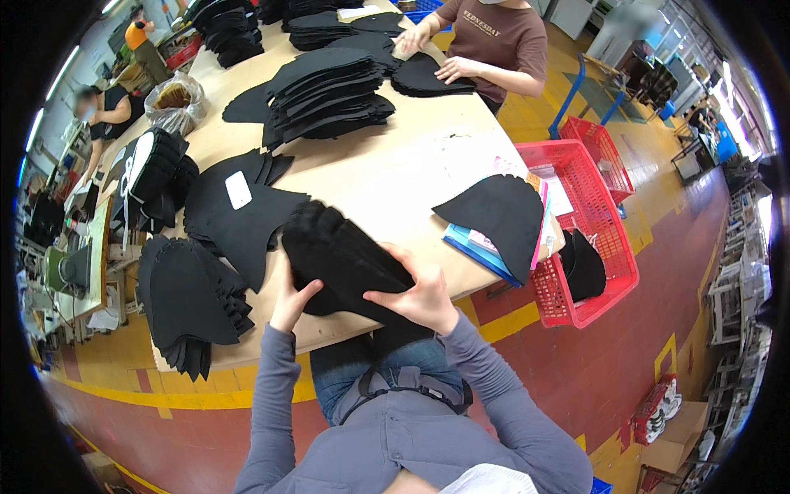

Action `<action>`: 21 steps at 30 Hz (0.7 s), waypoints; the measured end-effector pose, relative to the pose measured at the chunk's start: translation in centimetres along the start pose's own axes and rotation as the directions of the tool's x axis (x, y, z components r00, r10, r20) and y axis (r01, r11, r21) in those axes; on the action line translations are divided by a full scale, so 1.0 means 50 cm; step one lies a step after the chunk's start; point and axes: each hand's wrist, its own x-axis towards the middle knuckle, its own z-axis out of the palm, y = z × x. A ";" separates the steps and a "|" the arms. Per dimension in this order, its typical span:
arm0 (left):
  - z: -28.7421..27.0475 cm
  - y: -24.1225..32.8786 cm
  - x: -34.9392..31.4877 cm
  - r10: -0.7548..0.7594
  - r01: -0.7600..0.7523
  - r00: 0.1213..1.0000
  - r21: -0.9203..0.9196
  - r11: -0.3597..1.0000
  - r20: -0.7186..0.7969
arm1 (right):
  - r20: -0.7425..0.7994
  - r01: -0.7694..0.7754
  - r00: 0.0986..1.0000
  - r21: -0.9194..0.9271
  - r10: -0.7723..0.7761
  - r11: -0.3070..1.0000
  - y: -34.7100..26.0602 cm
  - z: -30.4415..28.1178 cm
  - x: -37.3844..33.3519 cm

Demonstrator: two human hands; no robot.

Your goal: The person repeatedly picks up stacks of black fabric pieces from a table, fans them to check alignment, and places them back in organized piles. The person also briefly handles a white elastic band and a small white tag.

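A thick stack of black curved fabric pieces (341, 259) is gripped between my two hands, tilted just above the near edge of the table. My left hand (290, 295) clasps its left side, thumb on the front face. My right hand (418, 290) holds the right side, with its thumb also pressed on the front. Close to my left hand lie a fanned pile of black pieces (188, 288) and another black pile (216, 202) topped by a white card (239, 189). Right of my hands, one black piece (498, 218) rests over papers and a blue folder (481, 253).
Tall black stacks (329, 90) stand farther back on the pale table (395, 169). Across it, a person in a brown shirt (502, 37) handles black pieces (428, 76). A red plastic basket (621, 247) with black pieces inside adjoins the table's right edge. Behind it stands a blue-handled cart (568, 99).
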 end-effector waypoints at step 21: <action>0.090 0.041 0.013 0.301 -0.309 0.951 0.152 0.939 0.072 | -0.139 -0.234 0.952 0.234 0.271 0.944 0.228 0.021 -0.106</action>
